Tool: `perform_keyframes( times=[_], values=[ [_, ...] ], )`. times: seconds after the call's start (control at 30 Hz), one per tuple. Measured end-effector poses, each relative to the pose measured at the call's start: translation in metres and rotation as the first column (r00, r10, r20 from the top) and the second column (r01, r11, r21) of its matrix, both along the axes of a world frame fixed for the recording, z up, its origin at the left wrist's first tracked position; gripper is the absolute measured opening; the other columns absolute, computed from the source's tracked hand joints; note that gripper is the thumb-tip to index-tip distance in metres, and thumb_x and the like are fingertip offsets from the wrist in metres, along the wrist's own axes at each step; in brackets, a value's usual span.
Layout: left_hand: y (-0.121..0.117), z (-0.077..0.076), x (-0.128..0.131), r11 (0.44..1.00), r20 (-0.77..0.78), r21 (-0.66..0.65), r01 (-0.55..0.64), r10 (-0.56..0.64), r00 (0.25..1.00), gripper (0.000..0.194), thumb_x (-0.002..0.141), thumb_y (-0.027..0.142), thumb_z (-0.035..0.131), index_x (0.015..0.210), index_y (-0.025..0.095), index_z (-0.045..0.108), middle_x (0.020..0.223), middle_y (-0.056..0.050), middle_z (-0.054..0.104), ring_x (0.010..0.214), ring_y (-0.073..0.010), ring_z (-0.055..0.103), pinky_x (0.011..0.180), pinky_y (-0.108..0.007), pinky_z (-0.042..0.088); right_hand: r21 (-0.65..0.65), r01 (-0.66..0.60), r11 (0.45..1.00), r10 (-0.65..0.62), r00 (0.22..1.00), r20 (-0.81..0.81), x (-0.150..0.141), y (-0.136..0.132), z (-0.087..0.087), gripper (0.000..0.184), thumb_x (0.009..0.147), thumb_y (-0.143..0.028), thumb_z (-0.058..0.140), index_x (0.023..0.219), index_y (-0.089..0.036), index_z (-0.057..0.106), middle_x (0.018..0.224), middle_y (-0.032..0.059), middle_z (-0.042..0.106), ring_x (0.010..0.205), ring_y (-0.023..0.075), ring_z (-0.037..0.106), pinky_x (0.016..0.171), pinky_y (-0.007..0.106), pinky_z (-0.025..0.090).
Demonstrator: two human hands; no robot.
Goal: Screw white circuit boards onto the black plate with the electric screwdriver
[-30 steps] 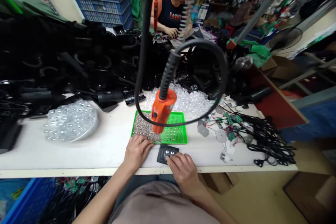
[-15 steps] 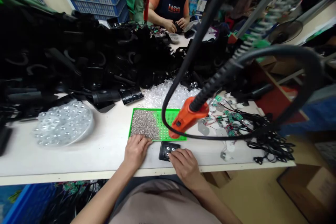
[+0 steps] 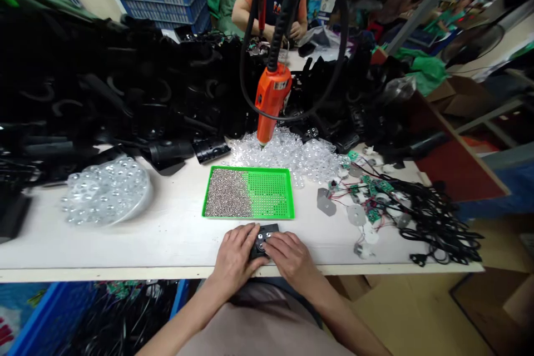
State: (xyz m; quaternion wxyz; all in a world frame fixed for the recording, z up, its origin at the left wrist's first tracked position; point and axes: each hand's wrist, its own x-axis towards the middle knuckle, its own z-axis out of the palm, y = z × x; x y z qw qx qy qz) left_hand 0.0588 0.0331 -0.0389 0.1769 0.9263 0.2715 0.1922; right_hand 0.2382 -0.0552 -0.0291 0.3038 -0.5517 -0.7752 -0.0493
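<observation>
A small dark plastic part lies near the table's front edge, with several shiny round pieces on its face. My left hand grips its left side, thumb at the near edge and fingers along the far side. From the right, my right hand has its fingers bent together, fingertips on one of the round pieces; whatever is between them is hidden. Just beyond both hands sits a green perforated tray, its left half covered with small metal screws.
An orange electric screwdriver hangs on a cable above a heap of clear plastic lenses. A bowl of lenses stands left. Circuit boards and black cables lie right. Black plastic housings fill the back; a person works beyond.
My left hand has left the tray's screws and come onto the dark part beside my right hand. The orange screwdriver has swung up and away from over the tray.
</observation>
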Motion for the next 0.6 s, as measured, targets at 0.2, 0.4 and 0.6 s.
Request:
perform_keyframes(
  times=[0.2, 0.4, 0.6],
  values=[
    [0.012, -0.01, -0.008, 0.986, 0.075, -0.164, 0.005, 0.007, 0.997, 0.068, 0.086, 0.037, 0.065, 0.145, 0.024, 0.035, 0.131, -0.014, 0.055, 0.119, -0.028, 0.052, 0.098, -0.044, 0.046, -0.096, 0.167, 0.981, -0.166, 0.986, 0.017, -0.022, 0.003, 0.001, 0.021, 0.093, -0.013, 0.049, 0.105, -0.017, 0.065, 0.093, 0.008, 0.07, 0.098, 0.0243, 0.058, 0.091, 0.043, 0.041],
    [0.012, -0.008, -0.007, 0.995, 0.073, -0.097, -0.005, 0.012, 0.997, 0.066, 0.087, 0.041, 0.062, 0.145, 0.024, 0.036, 0.129, -0.014, 0.057, 0.116, -0.0282, 0.055, 0.095, -0.043, 0.049, -0.177, 0.168, 0.97, -0.172, 0.985, -0.01, -0.029, 0.003, 0.009, 0.022, 0.092, -0.015, 0.05, 0.109, -0.017, 0.063, 0.095, 0.0075, 0.069, 0.101, 0.0227, 0.058, 0.087, 0.039, 0.047],
    [0.026, -0.018, -0.012, 0.989, 0.18, 0.14, -0.042, 0.017, 0.984, 0.065, 0.086, 0.041, 0.057, 0.146, 0.032, 0.035, 0.126, -0.013, 0.059, 0.105, -0.033, 0.062, 0.084, -0.049, 0.054, 0.037, 0.371, 0.928, -0.371, 0.928, 0.003, 0.083, -0.029, 0.027, 0.028, 0.094, -0.019, 0.044, 0.111, -0.017, 0.065, 0.107, 0.0081, 0.072, 0.107, 0.0181, 0.061, 0.095, 0.034, 0.048]
  ],
)
